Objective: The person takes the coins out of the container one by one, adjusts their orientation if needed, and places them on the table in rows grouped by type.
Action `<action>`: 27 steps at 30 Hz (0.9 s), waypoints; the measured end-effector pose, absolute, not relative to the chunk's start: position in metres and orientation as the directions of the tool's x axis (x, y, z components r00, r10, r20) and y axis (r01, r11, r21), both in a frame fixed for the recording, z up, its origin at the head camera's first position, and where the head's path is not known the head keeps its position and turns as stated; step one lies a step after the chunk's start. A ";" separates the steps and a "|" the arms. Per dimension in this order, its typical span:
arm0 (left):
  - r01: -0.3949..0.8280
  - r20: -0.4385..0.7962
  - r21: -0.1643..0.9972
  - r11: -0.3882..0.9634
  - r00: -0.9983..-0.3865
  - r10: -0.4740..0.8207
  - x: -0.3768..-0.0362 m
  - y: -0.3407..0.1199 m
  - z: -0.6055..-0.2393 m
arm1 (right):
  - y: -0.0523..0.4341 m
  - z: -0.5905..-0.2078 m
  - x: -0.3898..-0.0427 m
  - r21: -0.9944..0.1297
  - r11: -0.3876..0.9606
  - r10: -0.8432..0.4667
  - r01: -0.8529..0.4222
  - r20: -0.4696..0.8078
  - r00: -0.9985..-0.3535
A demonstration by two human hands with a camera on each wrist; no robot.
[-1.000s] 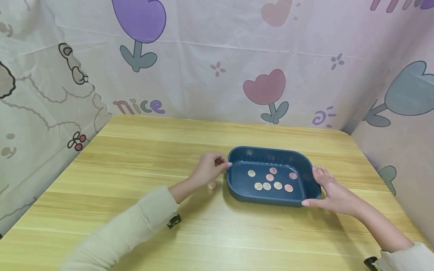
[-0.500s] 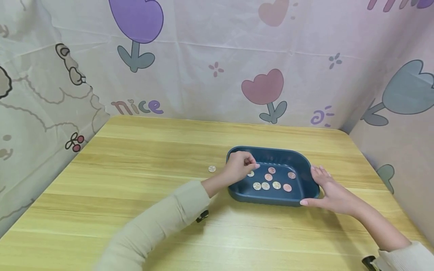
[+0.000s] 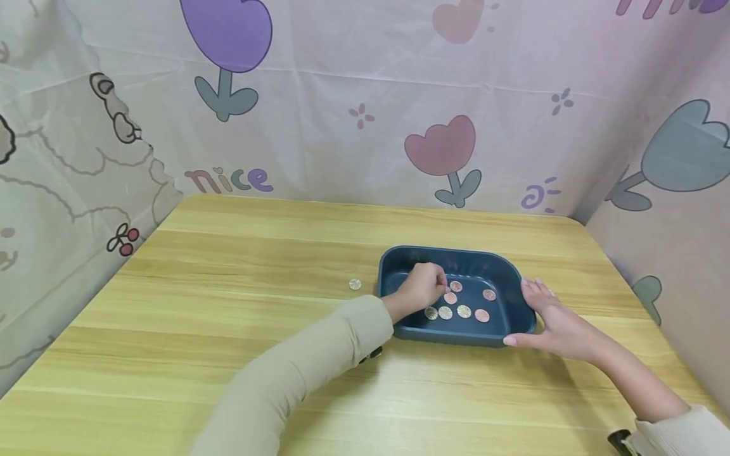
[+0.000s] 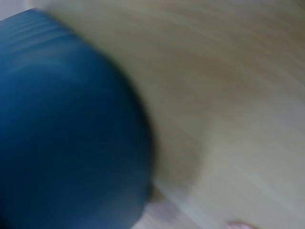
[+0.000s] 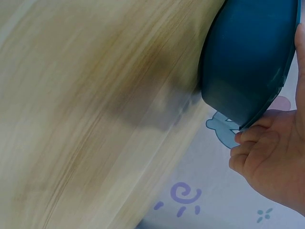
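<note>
A dark blue oval tray (image 3: 456, 251) stands on the wooden table and has several pink and silver coins (image 3: 464, 311) on its floor. My left hand (image 3: 424, 288) reaches into the tray's left half, fingers curled and pinched together just above the coins. The coin it pinches is hidden by the fingers. My right hand (image 3: 547, 316) grips the tray's right end, thumb along the front wall. In the right wrist view my right hand (image 5: 271, 162) curls its fingers at the rim of the tray (image 5: 248, 57). The left wrist view is a blur of the tray (image 4: 62, 133) and wood.
One silver coin (image 3: 355, 284) lies on the table (image 3: 228, 329) just left of the tray. Printed cloth walls (image 3: 342, 95) close the table in at the back, left and right.
My left hand moved right from the table beside the tray, over the rim and down into it. The pink coin that lay under it is gone from the table. The right hand stayed put.
</note>
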State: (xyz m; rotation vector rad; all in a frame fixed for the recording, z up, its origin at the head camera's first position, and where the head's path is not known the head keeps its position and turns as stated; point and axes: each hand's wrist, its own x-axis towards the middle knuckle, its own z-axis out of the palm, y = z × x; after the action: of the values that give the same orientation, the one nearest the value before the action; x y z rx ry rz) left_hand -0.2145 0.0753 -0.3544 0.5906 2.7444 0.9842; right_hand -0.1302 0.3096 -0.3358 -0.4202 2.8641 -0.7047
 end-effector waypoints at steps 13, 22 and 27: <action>0.329 -0.122 0.509 0.795 -0.887 0.445 -0.220 0.094 -0.366 | 0.309 -0.335 -0.131 -0.471 0.851 -0.311 -0.232 -0.095 -0.946; 0.350 -0.166 0.425 0.835 -0.876 0.452 -0.216 0.100 -0.366 | 0.310 -0.336 -0.131 -0.474 0.848 -0.317 -0.238 -0.094 -0.944; 0.318 -0.177 0.425 0.847 -0.889 0.422 -0.217 0.100 -0.366 | 0.311 -0.336 -0.131 -0.474 0.847 -0.319 -0.241 -0.089 -0.944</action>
State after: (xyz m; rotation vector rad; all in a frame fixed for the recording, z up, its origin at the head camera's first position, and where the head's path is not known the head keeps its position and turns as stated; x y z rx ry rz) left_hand -0.2168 0.0995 -0.3662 0.5642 2.7608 0.5690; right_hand -0.1314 0.3105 -0.3359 -0.4370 2.8591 -0.7013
